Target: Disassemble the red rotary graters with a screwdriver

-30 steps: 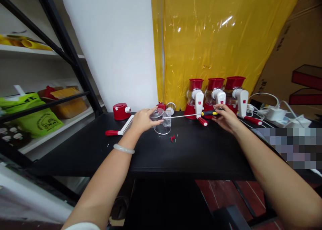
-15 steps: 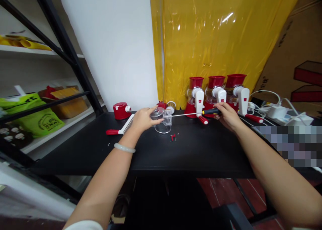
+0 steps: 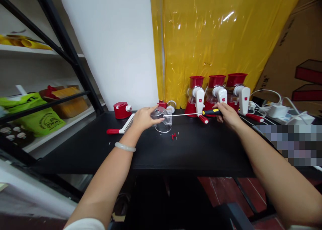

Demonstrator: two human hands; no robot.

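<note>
My left hand [image 3: 145, 118] grips a clear plastic grater housing [image 3: 164, 125] that rests on the black table, thumb and fingers around its left side. In my right hand [image 3: 226, 115] is a screwdriver [image 3: 210, 112] with a black and yellow handle, held level. Its long shaft points left and the tip meets the right side of the clear housing; the exact contact is too small to make out. Just in front of the housing lie a small red part [image 3: 173, 136] and several tiny screws.
Three red and white rotary graters [image 3: 197, 95] stand at the back right. On the left are a red round part [image 3: 121, 110] and a white crank with a red handle [image 3: 113, 131]. A metal drum [image 3: 171, 105] sits behind the housing. White cables and adapters [image 3: 276, 110] lie far right.
The screwdriver handle has turned in my right hand, showing more yellow. My left hand and the clear housing stay in place; the view has shifted very slightly.
</note>
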